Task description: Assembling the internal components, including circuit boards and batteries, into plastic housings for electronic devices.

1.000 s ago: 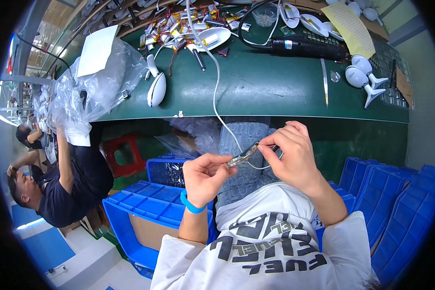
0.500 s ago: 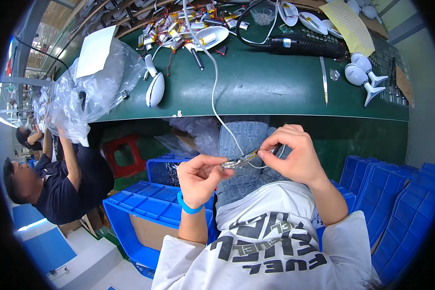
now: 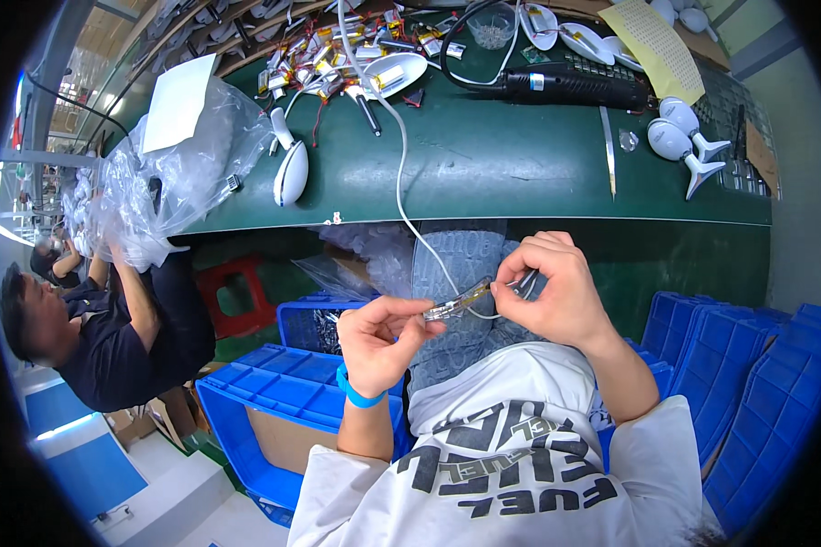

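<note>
Above my lap, a thin curved strip (image 3: 461, 299) with clear, silvery and amber parts stretches between my two hands; its exact kind is too small to make out. My left hand (image 3: 381, 339), with a blue band at the wrist, pinches the clear end between thumb and fingers. At the other end my right hand (image 3: 552, 290) is closed on the strip, thumb against forefinger. A dark, shiny piece (image 3: 525, 283) shows inside the right hand's curled fingers. A white cable (image 3: 403, 173) hangs from the table and passes behind the strip.
On the green table (image 3: 483, 173) lie a heap of small battery packs (image 3: 324, 59), a white rounded housing (image 3: 291, 173), a black cylindrical tool (image 3: 566, 87) and white devices (image 3: 671, 140). Blue crates (image 3: 287, 378) flank me. At left a person handles plastic bags (image 3: 182, 155).
The strip's right end has tilted up slightly, and more of the shiny piece shows in my right hand. My left hand shifted slightly right. The person at left moved a little.
</note>
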Available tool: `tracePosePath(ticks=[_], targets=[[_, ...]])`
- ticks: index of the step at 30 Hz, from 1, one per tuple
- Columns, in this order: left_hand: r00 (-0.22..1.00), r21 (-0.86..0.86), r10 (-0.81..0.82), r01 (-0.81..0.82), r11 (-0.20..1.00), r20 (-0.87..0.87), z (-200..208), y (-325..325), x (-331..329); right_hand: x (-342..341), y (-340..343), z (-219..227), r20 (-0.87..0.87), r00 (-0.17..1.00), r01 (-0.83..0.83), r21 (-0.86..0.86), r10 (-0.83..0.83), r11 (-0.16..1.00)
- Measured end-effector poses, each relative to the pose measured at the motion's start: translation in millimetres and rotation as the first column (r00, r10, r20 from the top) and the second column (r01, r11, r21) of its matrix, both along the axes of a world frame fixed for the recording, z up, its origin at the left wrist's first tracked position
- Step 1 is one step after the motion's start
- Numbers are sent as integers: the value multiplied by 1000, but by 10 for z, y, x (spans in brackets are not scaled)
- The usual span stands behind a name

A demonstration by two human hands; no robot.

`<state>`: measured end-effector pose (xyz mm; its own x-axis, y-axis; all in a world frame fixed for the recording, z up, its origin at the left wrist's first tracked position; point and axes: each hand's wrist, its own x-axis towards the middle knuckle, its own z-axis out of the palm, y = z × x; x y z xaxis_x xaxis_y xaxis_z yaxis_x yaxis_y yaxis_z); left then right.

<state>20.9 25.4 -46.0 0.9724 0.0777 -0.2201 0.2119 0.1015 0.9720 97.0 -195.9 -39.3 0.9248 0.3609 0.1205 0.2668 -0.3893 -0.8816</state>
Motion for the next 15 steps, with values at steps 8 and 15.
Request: tracePosePath(ticks=[8,15], targets=[[999,-13,-44,44,999,-10,32,-1,7,-40,92,-10,237,966,121,-76,-100,990],[1000,5,3,-3,1000,-19,42,-37,5,-42,95,14,278,953,146,-70,-121,987]])
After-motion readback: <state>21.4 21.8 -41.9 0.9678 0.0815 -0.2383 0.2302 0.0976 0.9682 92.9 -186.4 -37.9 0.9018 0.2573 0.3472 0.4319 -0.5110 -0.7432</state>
